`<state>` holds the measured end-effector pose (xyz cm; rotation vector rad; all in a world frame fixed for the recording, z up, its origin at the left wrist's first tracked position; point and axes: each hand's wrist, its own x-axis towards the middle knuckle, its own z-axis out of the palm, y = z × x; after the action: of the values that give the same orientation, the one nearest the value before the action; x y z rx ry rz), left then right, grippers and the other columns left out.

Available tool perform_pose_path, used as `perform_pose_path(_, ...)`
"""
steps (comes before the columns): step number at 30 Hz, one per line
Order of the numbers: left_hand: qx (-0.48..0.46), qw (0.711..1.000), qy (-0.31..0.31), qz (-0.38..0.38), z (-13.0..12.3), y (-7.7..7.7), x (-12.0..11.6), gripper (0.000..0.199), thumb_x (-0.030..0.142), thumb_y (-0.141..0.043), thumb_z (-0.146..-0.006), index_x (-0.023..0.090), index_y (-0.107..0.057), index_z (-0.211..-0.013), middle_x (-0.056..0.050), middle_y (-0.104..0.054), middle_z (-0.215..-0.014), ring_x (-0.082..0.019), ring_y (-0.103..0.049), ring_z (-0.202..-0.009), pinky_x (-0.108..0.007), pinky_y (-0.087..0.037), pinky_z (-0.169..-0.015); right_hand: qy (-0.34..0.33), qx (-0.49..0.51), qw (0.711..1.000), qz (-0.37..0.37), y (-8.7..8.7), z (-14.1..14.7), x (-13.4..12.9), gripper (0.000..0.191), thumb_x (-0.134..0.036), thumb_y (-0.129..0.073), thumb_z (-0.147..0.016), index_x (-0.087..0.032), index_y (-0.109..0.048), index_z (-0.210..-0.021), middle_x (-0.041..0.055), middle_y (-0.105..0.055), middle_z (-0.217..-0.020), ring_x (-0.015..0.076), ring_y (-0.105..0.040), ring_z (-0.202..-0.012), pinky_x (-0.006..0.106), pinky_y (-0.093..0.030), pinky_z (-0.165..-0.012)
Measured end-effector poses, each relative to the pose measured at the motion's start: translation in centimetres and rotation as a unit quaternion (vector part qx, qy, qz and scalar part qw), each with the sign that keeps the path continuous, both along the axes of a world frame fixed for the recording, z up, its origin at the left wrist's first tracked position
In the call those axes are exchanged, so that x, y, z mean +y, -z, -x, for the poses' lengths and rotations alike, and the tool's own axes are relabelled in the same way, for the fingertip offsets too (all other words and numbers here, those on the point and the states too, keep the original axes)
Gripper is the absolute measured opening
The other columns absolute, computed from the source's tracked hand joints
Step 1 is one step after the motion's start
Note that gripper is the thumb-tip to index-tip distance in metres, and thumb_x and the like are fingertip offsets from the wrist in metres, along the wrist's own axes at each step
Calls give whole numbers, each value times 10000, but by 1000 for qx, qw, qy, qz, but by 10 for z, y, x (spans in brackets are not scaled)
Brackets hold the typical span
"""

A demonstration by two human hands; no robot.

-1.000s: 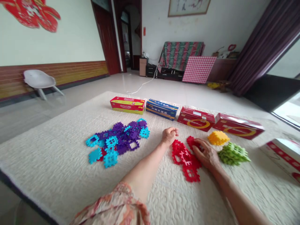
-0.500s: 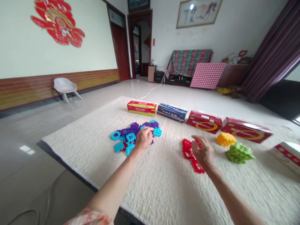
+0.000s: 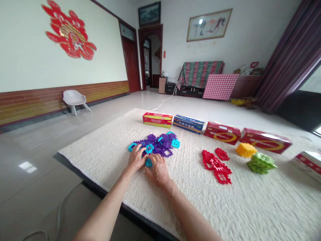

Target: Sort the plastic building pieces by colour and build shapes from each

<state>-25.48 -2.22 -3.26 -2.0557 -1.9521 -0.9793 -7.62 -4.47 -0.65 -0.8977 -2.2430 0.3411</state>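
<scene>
"Where are the hands?"

"Together at the near edge of a heap of notched plastic tiles (image 3: 160, 144), purple and light blue. The left hand (image 3: 136, 159) is at its front left, the right hand (image 3: 159, 170) close beside it."

"And the fingers?"

"Bent on both hands, the left ones slightly spread, the tips down at the heap. Whether either hand grips a tile, one cannot tell; the hands cover what is under them."

"Does anything show near the tips?"

"A light-blue tile (image 3: 148, 163) shows low between the hands, and a windowed light-blue tile (image 3: 149, 148) lies just beyond the fingertips. The purple ones spread further out, ahead and to the right of them."

"What else lies to the right of the fingers?"

"Well apart from them, red tiles (image 3: 217, 165) in a loose pile, then a yellow stack (image 3: 245, 150) and a green stack (image 3: 261, 163) near each other."

"And past the heap?"

"A red-and-yellow box (image 3: 157, 120) ahead of the fingers, then, rightward, a blue box (image 3: 188, 124) and two dark red boxes (image 3: 222, 133). All of it rests on a cream quilted cover (image 3: 190, 204)."
</scene>
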Motion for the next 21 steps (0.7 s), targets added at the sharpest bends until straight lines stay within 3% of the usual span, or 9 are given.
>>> perform_pose_path(5, -7, 999, -8, -41, -2, 7, 13, 219, 323, -606, -790, 197, -661, -961, -95, -553, -1232, -259, -482, -1191, -417, -381, -1054, 35, -9, 999, -15, 9, 2, 1, 351, -148, -582, -750, -195, -578, -1098, 81, -602, -1117, 241, -494, -1055, 403, -362, -945)
perform_pose_path(10, -22, 998, -22, -52, -5, 7, 25, 168, 259, -556, -802, 187, -671, -901, -95, -619, -1141, -234, -548, -1119, -375, -417, -1019, 15, 46, 999, -12, 16, -2, 7, 279, -78, -480, -765, -193, -620, -976, 62, -642, -945, 199, -568, -907, 329, -424, -847)
perform_pose_path(12, -27, 998, -31, -55, -5, 2, 30, 191, 236, -499, -832, 180, -672, -889, -94, -652, -1080, -214, -577, -1073, -358, -429, -999, 31, 103, 994, 10, 18, -5, 14, 289, -112, -453, -806, -186, -604, -1041, 60, -655, -912, 182, -599, -837, 290, -450, -771)
perform_pose_path(17, -41, 998, -19, -48, -16, -23, 47, 245, 237, -447, -858, 173, -682, -835, -94, -688, -985, -198, -622, -958, -335, -472, -920, 167, 188, 965, 71, 21, -20, 47, 396, -255, -445, -861, -148, -501, -1238, 55, -666, -815, 178, -612, -666, 293, -470, -648)
perform_pose_path(19, -39, 999, -5, -36, -23, -32, 53, 236, 237, -461, -855, 176, -689, -857, -87, -693, -981, -194, -626, -952, -325, -474, -912, 194, 188, 962, 48, 22, -28, 60, 445, -258, -470, -837, -129, -477, -1262, 81, -663, -874, 201, -617, -744, 335, -486, -704)
perform_pose_path(21, -41, 999, -18, -22, -26, -40, 55, 233, 233, -487, -841, 168, -688, -939, -93, -691, -1019, -204, -623, -981, -333, -468, -928, 224, 194, 955, -9, 22, -35, 68, 486, -241, -496, -807, -112, -457, -1274, 135, -629, -1037, 245, -591, -936, 408, -473, -828)
